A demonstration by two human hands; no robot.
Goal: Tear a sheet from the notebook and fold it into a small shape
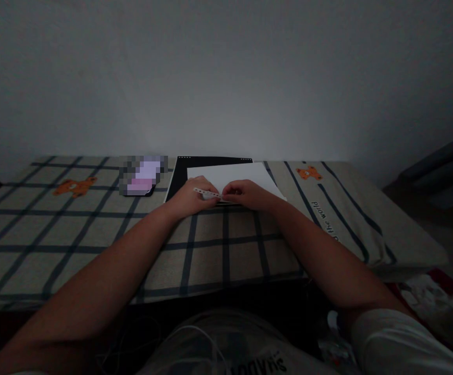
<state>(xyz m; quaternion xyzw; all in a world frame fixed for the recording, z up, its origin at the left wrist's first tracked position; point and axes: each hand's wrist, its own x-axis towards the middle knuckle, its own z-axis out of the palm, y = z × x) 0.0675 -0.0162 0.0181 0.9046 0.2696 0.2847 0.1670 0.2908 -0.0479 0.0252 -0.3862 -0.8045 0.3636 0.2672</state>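
A narrow white strip with a row of small dark holes (200,191) lies across the fingers of my left hand (189,198), which is closed on it. My right hand (252,194) has its thumb and forefinger pinched together at the strip's right end. Both hands are close together at the near edge of a white sheet of paper (245,173). The sheet lies turned slightly over a black flat cover or pad (181,172) with small punched holes along its far edge. My fingers hide part of the strip and the near edge of the paper.
A checked tablecloth (163,260) with orange bear prints covers the table, which stands against a grey wall (226,78). To the left lies a phone-like object (144,177), blurred out. Below right are a red bin with crumpled white paper (431,297) and a clear bottle (335,344).
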